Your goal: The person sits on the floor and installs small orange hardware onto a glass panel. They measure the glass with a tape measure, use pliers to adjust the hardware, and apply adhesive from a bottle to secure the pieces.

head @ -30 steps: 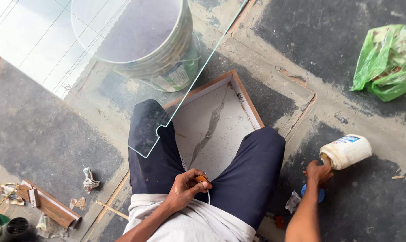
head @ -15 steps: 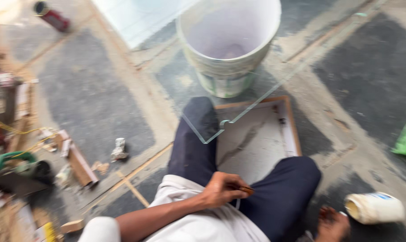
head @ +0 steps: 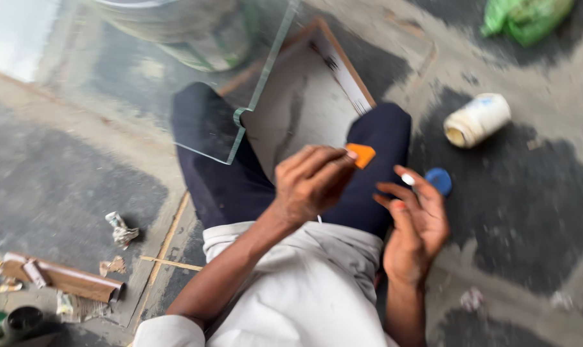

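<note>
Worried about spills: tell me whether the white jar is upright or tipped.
Tipped. The white jar lies on its side on the floor, its open mouth facing left; a blue lid lies apart nearby.

Left hand is up over the lap, fingers pinching a small orange piece at its tip. Right hand hangs just beside it, palm open, fingers spread, a dab of white on one fingertip. Beyond the right hand a blue lid lies on the floor, and a white jar lies on its side, mouth open, well apart from the hands. A glass sheet leans across the left knee, over a wooden frame. A bucket sits behind the glass, a green bag far right. Picture is blurred.
</note>
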